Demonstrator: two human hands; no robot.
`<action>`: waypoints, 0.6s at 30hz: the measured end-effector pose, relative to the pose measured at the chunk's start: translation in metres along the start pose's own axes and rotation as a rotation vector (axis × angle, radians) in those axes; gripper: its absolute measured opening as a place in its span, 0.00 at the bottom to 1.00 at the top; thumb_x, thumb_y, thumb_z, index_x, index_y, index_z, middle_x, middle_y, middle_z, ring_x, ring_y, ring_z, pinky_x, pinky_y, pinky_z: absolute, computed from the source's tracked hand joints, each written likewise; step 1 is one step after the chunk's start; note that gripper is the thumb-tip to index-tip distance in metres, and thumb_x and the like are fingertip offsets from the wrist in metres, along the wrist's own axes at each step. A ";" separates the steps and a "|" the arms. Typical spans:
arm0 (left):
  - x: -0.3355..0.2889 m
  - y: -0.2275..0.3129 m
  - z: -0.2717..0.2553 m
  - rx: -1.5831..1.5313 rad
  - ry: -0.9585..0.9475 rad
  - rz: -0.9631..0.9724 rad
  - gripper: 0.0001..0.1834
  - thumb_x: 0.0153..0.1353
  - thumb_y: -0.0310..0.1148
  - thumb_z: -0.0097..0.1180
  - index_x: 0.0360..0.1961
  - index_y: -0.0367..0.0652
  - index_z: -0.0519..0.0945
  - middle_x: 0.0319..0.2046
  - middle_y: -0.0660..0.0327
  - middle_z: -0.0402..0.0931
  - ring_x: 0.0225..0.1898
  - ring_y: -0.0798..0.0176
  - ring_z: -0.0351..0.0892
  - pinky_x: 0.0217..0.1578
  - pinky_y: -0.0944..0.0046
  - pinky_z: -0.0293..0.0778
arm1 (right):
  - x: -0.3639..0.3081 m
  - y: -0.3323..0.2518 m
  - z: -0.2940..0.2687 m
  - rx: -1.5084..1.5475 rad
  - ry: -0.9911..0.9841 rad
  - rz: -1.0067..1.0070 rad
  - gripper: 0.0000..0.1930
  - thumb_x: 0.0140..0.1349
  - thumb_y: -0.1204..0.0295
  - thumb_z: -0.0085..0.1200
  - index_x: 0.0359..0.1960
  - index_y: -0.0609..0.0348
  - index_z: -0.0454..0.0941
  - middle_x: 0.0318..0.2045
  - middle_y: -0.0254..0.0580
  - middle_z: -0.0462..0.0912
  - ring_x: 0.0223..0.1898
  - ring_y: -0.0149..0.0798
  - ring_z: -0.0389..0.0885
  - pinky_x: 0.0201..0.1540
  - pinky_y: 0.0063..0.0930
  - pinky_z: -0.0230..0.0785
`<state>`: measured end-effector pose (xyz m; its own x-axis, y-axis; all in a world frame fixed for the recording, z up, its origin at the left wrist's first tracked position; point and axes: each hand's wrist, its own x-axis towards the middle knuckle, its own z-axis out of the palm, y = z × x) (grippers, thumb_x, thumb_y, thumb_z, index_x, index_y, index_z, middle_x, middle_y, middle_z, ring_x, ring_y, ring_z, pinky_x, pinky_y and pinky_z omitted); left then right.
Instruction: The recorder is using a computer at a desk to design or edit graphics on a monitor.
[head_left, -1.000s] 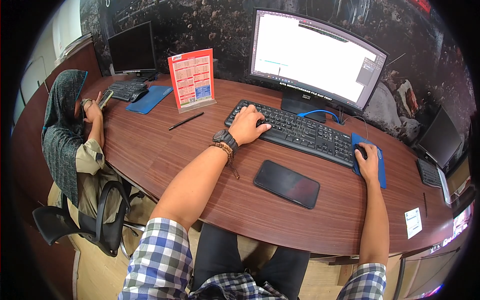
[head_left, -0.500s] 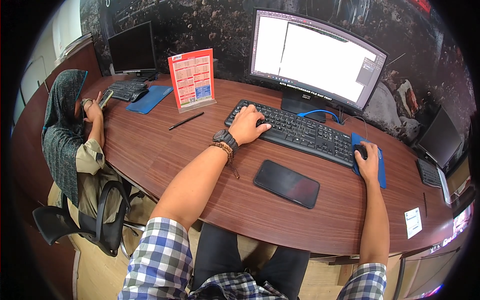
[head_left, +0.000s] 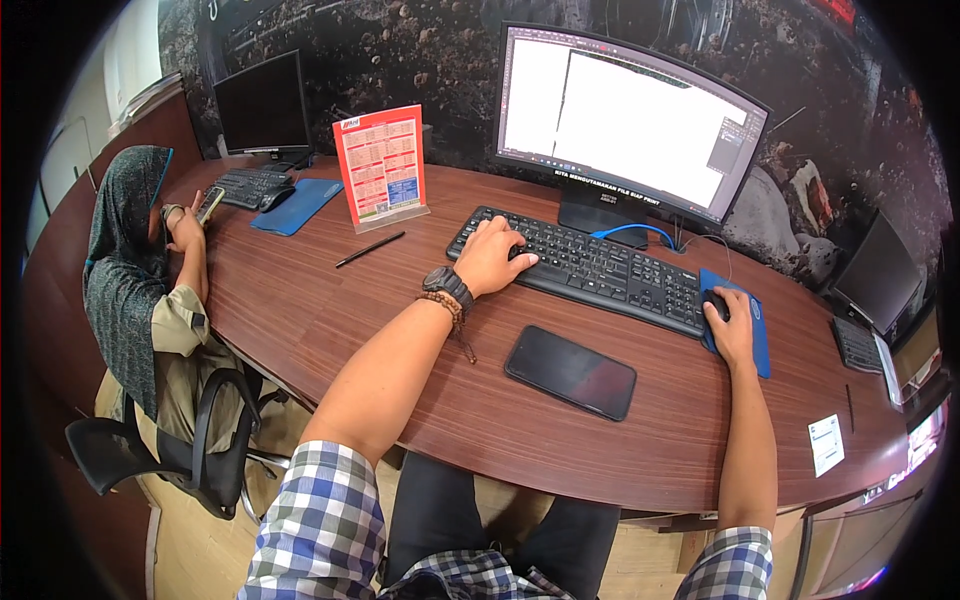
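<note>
My left hand (head_left: pixel 488 260) rests on the left end of a black keyboard (head_left: pixel 600 272), its fingers spread over the keys and its thumb stretched to the right. A dark watch (head_left: pixel 445 285) and a beaded bracelet are on that wrist. My right hand (head_left: pixel 734 332) is wrapped round a black computer mouse (head_left: pixel 714 304), which sits on a blue mouse pad (head_left: pixel 760 345) just right of the keyboard. Behind the keyboard, a curved monitor (head_left: pixel 640 130) shows a mostly white page in a program window. A black smartphone (head_left: pixel 570 372) lies face up between my forearms.
A red and white sign (head_left: pixel 380 165) stands in a clear holder, with a black pen (head_left: pixel 370 249) before it. At left, a seated person (head_left: pixel 130 270) holds a phone near another keyboard (head_left: pixel 250 188) and monitor (head_left: pixel 262 105). A paper slip (head_left: pixel 826 445) lies at right.
The whole view has shifted very slightly. Both hands keep their places on the keyboard and the mouse, and nothing else has visibly moved.
</note>
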<state>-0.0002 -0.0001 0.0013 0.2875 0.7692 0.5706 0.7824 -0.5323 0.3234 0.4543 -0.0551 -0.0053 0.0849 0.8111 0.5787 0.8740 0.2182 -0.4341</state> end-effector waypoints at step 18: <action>0.001 0.000 0.000 0.010 0.004 0.017 0.21 0.63 0.47 0.65 0.43 0.36 0.85 0.40 0.52 0.74 0.49 0.48 0.73 0.53 0.52 0.69 | 0.000 -0.001 -0.001 0.035 0.005 0.004 0.19 0.61 0.66 0.62 0.52 0.61 0.81 0.52 0.50 0.77 0.55 0.52 0.76 0.60 0.39 0.67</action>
<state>-0.0002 0.0004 0.0018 0.2982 0.7587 0.5792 0.7831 -0.5414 0.3060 0.4534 -0.0558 -0.0041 0.0911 0.8092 0.5804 0.8564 0.2338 -0.4604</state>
